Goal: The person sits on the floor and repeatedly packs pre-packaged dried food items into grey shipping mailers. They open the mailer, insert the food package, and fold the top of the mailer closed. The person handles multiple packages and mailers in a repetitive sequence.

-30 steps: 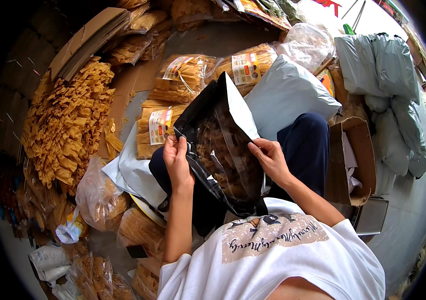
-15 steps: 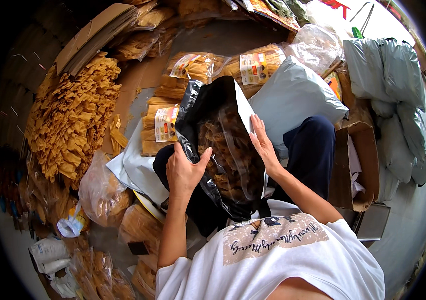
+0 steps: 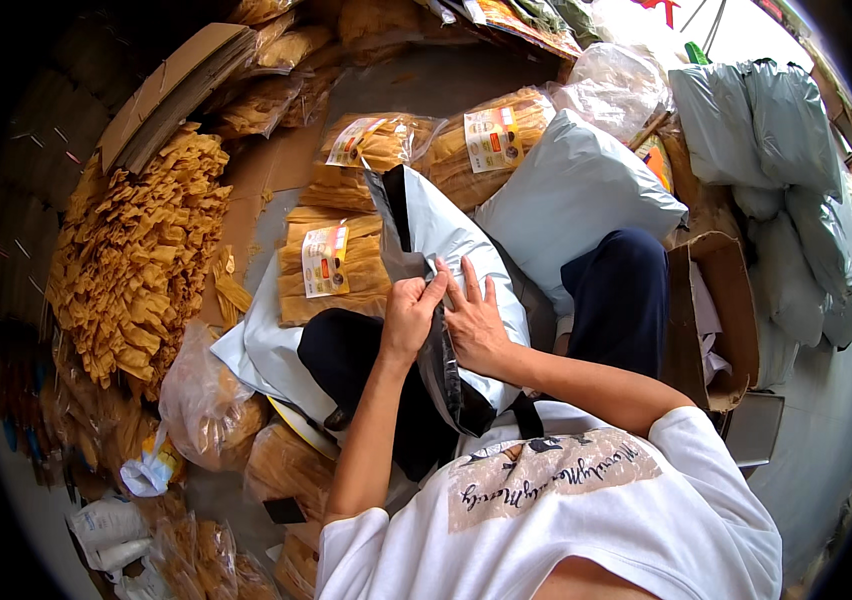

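A pale grey plastic mailer with black lining (image 3: 489,289) sits on my lap, folded over, its dark contents now hidden. My left hand (image 3: 412,316) pinches the mailer's edge beside a black strip along the fold. Just right of it, my right hand (image 3: 475,325) lies on the pale outer side, fingers apart and pressing on it. Behind the mailer lie clear packs of yellow dried strips (image 3: 332,264) with labels and another full pale grey mailer (image 3: 578,210).
A heap of loose yellow strips (image 3: 130,264) and stacked cardboard (image 3: 171,90) are at the left. An open carton (image 3: 731,320), filled grey mailers (image 3: 776,130) and a crumpled clear bag (image 3: 610,90) are at the right. More bagged strips (image 3: 196,555) lie lower left.
The mailer's right flap has folded over leftward, covering the dark contents. Both hands have come together at the middle, the right one moving left onto the pale side.
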`<control>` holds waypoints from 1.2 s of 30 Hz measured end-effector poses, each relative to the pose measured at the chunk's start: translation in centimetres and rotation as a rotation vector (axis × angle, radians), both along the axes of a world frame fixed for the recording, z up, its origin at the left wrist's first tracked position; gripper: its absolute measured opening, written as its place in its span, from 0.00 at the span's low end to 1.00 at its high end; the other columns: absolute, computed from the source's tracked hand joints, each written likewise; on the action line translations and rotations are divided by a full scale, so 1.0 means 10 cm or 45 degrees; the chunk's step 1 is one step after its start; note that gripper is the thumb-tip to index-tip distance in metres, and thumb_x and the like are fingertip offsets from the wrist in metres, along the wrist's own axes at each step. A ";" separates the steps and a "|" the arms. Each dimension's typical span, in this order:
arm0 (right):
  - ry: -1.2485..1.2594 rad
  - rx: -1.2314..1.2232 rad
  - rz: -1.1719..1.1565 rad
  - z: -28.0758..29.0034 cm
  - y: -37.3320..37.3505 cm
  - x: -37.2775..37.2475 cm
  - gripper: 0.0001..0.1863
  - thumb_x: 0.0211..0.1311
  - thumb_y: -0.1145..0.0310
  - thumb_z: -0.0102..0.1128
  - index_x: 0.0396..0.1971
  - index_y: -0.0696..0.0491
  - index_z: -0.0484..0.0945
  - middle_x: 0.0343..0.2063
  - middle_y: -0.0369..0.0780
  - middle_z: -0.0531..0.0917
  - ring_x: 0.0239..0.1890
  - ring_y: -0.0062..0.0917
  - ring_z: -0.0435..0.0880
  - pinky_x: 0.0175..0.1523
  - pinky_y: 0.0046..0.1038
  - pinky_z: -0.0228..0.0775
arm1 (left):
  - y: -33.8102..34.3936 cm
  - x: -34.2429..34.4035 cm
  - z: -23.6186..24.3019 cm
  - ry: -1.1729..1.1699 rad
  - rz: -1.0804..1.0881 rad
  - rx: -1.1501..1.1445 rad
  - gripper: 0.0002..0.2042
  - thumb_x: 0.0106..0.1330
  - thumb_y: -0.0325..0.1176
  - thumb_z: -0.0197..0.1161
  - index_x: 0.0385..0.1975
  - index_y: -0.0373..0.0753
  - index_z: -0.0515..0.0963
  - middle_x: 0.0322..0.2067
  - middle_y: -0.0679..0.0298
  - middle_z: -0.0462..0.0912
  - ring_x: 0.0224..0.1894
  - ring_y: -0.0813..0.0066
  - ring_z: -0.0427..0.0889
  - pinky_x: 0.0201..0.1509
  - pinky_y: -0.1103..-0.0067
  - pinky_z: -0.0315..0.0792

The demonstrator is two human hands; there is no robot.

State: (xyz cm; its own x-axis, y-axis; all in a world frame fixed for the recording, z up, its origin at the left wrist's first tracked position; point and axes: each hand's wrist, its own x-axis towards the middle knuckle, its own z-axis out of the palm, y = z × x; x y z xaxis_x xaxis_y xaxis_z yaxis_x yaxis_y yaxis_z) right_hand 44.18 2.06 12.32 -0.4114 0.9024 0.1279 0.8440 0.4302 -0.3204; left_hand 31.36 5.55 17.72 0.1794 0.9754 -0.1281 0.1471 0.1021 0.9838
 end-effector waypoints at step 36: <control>0.550 0.156 0.170 -0.44 -0.27 0.01 0.24 0.51 0.63 0.54 0.50 0.58 0.72 0.54 0.54 0.69 0.65 0.55 0.53 0.67 0.61 0.34 | 0.32 0.68 -0.31 1.333 -0.383 0.278 0.13 0.59 0.33 0.56 0.23 0.31 0.81 0.26 0.44 0.81 0.32 0.47 0.83 0.39 0.61 0.76</control>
